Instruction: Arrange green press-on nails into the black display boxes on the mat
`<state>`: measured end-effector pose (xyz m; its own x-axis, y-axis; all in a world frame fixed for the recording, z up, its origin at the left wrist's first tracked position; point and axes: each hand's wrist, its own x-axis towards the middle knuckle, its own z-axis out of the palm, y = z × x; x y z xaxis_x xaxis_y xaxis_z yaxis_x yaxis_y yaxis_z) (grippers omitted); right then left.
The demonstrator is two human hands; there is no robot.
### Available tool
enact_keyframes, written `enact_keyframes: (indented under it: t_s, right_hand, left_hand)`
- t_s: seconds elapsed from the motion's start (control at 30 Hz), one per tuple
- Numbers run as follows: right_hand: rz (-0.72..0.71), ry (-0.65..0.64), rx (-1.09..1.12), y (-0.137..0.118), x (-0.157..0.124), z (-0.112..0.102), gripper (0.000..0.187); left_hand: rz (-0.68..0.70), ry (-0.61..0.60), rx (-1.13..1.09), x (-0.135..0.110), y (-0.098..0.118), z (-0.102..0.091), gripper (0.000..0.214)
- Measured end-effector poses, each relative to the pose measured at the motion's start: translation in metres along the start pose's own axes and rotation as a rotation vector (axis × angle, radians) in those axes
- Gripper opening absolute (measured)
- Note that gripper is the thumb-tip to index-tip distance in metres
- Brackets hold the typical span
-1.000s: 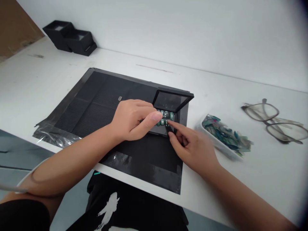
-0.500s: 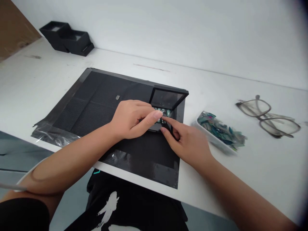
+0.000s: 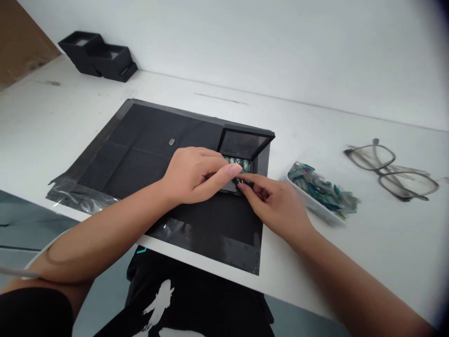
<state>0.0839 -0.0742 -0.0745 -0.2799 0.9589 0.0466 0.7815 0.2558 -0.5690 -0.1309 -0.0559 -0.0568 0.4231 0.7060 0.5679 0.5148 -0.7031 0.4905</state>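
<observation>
A small black case (image 3: 229, 186) stands with its windowed lid (image 3: 243, 144) raised. A row of glossy green press-on nails (image 3: 245, 164) lies inside, partly hidden by my hands. My left hand (image 3: 196, 175) lies over the case's left side, thumb stretched across it; its other fingers are bent and mostly hidden, seemingly holding the case. From the right, my right hand (image 3: 271, 201) reaches in, thumb and index finger closed in a pinch. A small shiny piece, apparently a press-on nail (image 3: 240, 180), shows between those fingertips.
Beneath the case is a black mat (image 3: 210, 224) taped to the white table. A white tub (image 3: 308, 201) heaped with teal and green pieces stands to the right, beside eyeglasses (image 3: 393, 171). One small pale piece (image 3: 171, 142) lies on the mat. Black boxes (image 3: 98, 56) are at the back left.
My right thumb and index finger have moved slightly and closed in together inside the case. My left thumb has shifted a little to the right.
</observation>
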Motion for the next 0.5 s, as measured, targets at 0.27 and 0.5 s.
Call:
enact_keyframes:
  t_s: [0.27, 0.5]
  right_hand:
    - [0.001, 0.000, 0.067, 0.0050, 0.0004, -0.0009, 0.029]
    - [0.039, 0.042, 0.157, 0.0069, 0.0013, -0.0010, 0.013]
  left_hand:
    - [0.036, -0.025, -0.019, -0.0002, -0.0014, -0.0017, 0.066]
    - [0.051, -0.030, -0.033, -0.0009, -0.0035, -0.0022, 0.067]
